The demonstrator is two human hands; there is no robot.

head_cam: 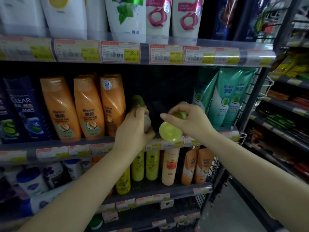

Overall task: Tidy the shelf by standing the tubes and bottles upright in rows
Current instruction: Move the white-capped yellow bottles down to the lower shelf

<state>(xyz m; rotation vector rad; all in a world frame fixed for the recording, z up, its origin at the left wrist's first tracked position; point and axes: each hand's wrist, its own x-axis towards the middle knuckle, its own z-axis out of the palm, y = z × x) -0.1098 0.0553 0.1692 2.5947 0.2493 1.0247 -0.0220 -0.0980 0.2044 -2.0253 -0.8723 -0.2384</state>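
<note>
Left hand [133,129] grips an upright olive-capped bottle [139,108] beside three orange Rejoice shampoo bottles [87,108], while right hand [189,121] holds a green-capped bottle [170,131] tilted over the shelf edge [217,134].

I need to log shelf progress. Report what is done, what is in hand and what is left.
Done: the orange Rejoice bottles and the teal Rejoice tubes stand upright in rows on the middle shelf. In hand: the left hand grips one green-capped bottle, the right hand another, tipped cap toward the camera. Left: stand both in the dark gap between those rows.
</note>
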